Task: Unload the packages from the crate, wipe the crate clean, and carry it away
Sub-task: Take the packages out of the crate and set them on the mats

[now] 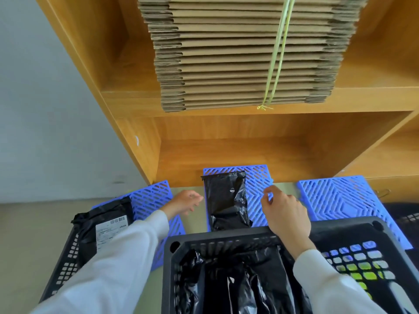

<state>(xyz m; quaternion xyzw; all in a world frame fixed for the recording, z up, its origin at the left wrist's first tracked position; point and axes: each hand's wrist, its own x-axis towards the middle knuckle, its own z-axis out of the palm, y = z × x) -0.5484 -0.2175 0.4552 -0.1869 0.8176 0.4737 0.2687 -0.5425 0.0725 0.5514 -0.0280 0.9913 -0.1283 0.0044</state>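
Note:
A dark grey plastic crate (217, 237) stands in front of me at the bottom centre, with several black plastic packages (229, 282) inside. One black package (225, 200) lies on the middle blue lattice panel (258, 177) beyond the crate. My left hand (181, 203) hovers just left of that package, fingers relaxed and empty. My right hand (283, 214) hangs over the crate's far rim to the package's right, fingers loosely curled, holding nothing. Another black package with a white shipping label (106, 225) lies at the left on a blue panel (154, 196).
A wooden shelf unit (226, 152) rises behind the panels, its upper shelf holding a tied stack of flattened cardboard boxes (244, 53). A third blue panel (344, 196) lies at the right. A second dark crate (65, 266) stands at the left, under the labelled package.

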